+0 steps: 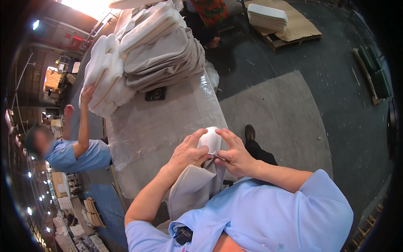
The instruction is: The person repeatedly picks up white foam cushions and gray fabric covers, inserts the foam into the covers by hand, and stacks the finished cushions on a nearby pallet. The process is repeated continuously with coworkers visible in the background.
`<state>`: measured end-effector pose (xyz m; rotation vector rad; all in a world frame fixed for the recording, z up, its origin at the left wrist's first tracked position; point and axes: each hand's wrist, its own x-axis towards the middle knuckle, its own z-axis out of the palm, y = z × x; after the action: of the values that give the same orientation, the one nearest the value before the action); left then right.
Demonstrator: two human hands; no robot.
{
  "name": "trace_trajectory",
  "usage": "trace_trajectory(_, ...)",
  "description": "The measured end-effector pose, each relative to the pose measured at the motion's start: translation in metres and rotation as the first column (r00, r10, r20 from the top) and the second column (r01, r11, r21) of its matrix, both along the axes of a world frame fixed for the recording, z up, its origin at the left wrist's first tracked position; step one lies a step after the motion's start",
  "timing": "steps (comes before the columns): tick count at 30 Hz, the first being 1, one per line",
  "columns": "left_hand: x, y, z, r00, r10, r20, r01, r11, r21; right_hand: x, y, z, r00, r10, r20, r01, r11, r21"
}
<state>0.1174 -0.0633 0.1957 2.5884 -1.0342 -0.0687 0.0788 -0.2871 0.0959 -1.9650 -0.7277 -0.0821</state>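
Note:
In front of my body I hold a grey-beige fabric cover (194, 185), which drapes down toward my lap. At its upper end a rounded piece of white padding (211, 142) bulges out between my hands. My left hand (189, 150) pinches its left side with curled fingers and thumb. From the right, my right hand (236, 156) grips the other side, its thumb and fingers close to the lower edge of the padding. Where fabric and padding meet is partly hidden by the fingers.
Clear plastic covers the table (159, 126). Stacked grey covers (163, 59) and white padding (103, 75) stand at its far end, beside a small black object (155, 94). At left a co-worker (79, 147) touches the padding. A pallet (294, 40) lies far right.

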Motion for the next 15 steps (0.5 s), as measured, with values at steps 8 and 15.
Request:
trace_trajectory(8,0.011,0.022,-0.026,0.837,0.163,-0.523,-0.208,0.978,-0.028,0.038,0.001,-0.001,0.955,0.264,-0.133,-0.255,0.963,0.084)
trace_trajectory(15,0.025,0.013,-0.029,0.869,0.124,-0.479,-0.259,0.939,-0.227,0.052,0.003,-0.001,0.917,0.259,-0.305,-0.211,0.961,0.181)
